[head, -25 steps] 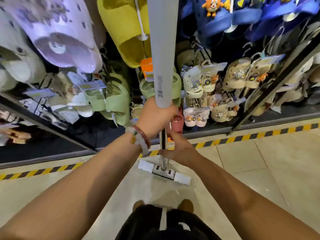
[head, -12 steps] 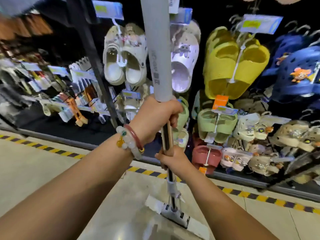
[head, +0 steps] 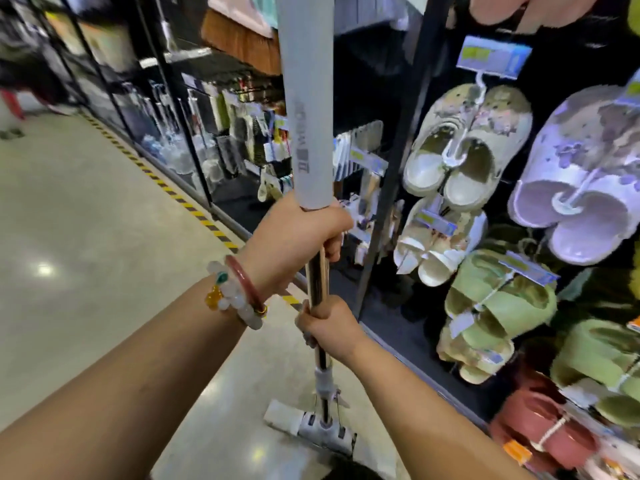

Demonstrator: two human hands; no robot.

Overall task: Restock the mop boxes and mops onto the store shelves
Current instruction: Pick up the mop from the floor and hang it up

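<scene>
Honestly the mop [head: 306,126] looks light and stiff, a long rigid pole with the weight probably down in the flat head [head: 310,427], so the two-handed hold makes sense: left hand [head: 294,244] has its fingers wrapped round the bottom of the grey foam sleeve, right hand [head: 329,325] curls its fingers round the bare metal shaft just below. It's standing nearly upright in the aisle beside the slipper racks [head: 467,147], long axis vertical, head down near the floor [head: 86,237], and that shiny shaft might be slippery.
</scene>
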